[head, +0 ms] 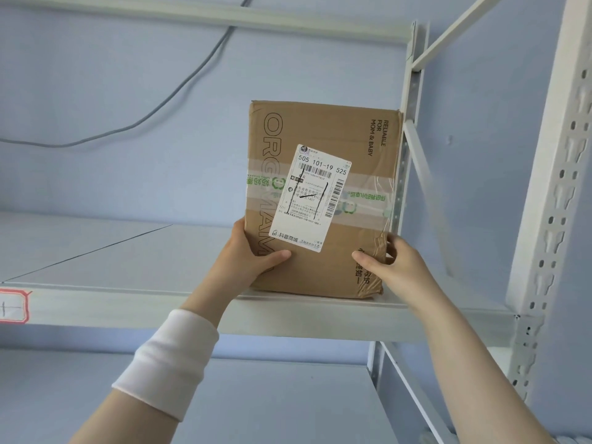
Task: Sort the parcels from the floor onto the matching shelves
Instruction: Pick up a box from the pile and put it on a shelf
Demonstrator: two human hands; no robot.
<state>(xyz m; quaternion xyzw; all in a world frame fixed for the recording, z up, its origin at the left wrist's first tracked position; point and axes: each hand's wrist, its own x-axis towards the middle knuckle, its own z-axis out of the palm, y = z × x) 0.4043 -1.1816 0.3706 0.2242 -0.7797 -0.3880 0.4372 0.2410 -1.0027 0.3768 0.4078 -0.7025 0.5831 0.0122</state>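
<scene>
Head cam, looking up at the rack. A brown cardboard parcel (323, 129) is standing on end on the white shelf (128, 310), center-right of the frame, w/ its bottom edge sitting near the shelf's front lip. Its right side is lying just beside a thin rear post; can't tell if they're touching. A white shipping label (309, 197) is stuck at a slight tilt over the tape band across the box.

The left hand (246, 254) is gripping the parcel's lower left edge, thumb lying flat on the front face, the other fingers hidden behind the box. The right hand (397, 267) is gripping the lower right corner, thumb on the front, fingers (391, 248) curling round the side.

A red-bordered tag (12, 306) is showing on the shelf front at far left. A grey cable (179, 88) is hanging across the blue wall, upper left.
</scene>
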